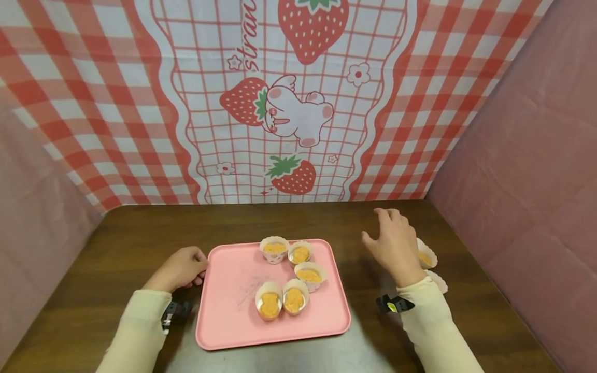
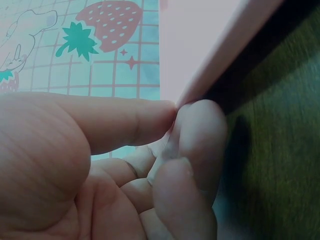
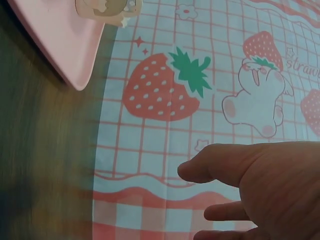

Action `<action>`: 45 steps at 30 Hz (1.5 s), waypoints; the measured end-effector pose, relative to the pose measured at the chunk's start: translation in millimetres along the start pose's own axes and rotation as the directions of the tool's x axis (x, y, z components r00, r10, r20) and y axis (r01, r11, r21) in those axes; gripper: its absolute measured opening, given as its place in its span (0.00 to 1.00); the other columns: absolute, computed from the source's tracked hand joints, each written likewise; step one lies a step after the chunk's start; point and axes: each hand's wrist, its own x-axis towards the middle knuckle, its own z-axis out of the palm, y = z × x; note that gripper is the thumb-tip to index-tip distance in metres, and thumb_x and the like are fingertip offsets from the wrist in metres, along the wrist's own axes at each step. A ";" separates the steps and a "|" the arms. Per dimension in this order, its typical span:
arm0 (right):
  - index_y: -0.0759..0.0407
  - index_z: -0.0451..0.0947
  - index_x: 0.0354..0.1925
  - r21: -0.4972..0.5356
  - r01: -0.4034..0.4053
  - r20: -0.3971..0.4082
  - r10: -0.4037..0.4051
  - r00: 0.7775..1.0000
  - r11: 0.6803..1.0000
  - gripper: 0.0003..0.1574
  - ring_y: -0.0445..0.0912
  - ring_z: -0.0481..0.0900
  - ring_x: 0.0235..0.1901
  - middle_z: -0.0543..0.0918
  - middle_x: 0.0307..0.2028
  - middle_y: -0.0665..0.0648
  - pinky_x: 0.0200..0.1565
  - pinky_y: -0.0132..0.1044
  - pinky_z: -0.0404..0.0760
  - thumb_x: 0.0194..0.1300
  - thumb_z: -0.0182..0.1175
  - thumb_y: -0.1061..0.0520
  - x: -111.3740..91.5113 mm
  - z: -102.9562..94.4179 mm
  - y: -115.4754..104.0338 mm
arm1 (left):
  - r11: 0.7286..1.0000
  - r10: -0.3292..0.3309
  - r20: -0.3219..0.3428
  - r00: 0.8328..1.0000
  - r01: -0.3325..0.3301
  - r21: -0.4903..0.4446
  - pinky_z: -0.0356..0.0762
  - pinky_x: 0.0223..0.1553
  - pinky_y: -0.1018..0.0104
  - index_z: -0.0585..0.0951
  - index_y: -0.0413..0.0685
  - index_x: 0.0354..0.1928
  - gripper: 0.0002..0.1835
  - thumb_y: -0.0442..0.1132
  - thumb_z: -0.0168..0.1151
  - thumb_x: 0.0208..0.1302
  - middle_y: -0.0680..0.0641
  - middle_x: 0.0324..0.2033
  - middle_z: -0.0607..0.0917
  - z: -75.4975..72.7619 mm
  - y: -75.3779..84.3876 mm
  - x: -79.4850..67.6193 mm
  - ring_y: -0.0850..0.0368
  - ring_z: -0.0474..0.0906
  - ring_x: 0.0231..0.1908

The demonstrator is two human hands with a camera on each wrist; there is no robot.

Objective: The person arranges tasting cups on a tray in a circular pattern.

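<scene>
A pink tray (image 1: 228, 305) lies on the table, with several paper baking cups (image 1: 275, 248) of orange-yellow filling standing on its right half. My left hand (image 1: 183, 268) is at the tray's left edge. In the left wrist view its thumb (image 2: 135, 120) and forefinger pinch the tray's rim (image 2: 225, 55). To the right of the tray, my right hand (image 1: 394, 246) hovers over the table with fingers spread and holds nothing. Partly hidden behind that hand and wrist are two more baking cups, one with filling (image 1: 425, 255) and one (image 1: 437, 281) mostly covered by the sleeve.
The brown wooden table (image 1: 154, 228) carries everything. Behind it hangs a red-and-white checked cloth (image 1: 196, 124) printed with strawberries. Pink fabric walls (image 1: 527, 171) close off both sides. A dark strap with a small device (image 1: 394, 304) sits on each wrist.
</scene>
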 end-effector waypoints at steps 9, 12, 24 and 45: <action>0.72 0.74 0.62 -0.056 -0.015 0.068 0.019 0.997 0.998 0.41 0.74 0.75 0.54 0.76 0.56 0.77 0.49 0.69 0.75 0.58 0.73 0.50 -2.1 -3.7 4.4 | 1.000 -0.004 0.003 1.000 0.004 0.013 0.77 0.26 0.61 0.78 0.38 0.38 0.07 0.36 0.56 0.72 0.46 0.26 0.81 -1.2 2.1 -2.8 0.55 0.78 0.24; 0.72 0.73 0.63 -0.054 -0.037 0.092 0.042 0.995 0.998 0.41 0.74 0.75 0.55 0.76 0.57 0.78 0.50 0.70 0.75 0.60 0.72 0.50 -1.0 -4.9 5.9 | 1.000 0.001 0.002 1.000 -0.001 0.016 0.77 0.27 0.61 0.77 0.37 0.38 0.07 0.36 0.56 0.72 0.46 0.26 0.81 -1.2 2.6 -2.5 0.55 0.78 0.24; 0.73 0.63 0.72 -0.110 -0.111 0.352 0.143 0.925 0.988 0.51 0.78 0.68 0.61 0.68 0.65 0.80 0.54 0.72 0.72 0.65 0.67 0.42 6.5 -15.8 31.1 | 1.000 0.009 -0.008 1.000 -0.009 -0.004 0.76 0.25 0.61 0.77 0.37 0.38 0.08 0.36 0.57 0.72 0.46 0.25 0.81 2.2 -0.7 -2.4 0.55 0.79 0.24; 0.72 0.75 0.48 -0.197 -0.181 0.583 0.264 0.768 0.963 0.33 0.66 0.82 0.41 0.80 0.44 0.75 0.39 0.62 0.80 0.60 0.69 0.46 13.8 -35.8 94.8 | 1.000 0.003 -0.012 1.000 -0.003 0.020 0.76 0.26 0.61 0.77 0.37 0.39 0.08 0.37 0.56 0.73 0.46 0.26 0.81 1.1 1.2 -2.2 0.55 0.79 0.24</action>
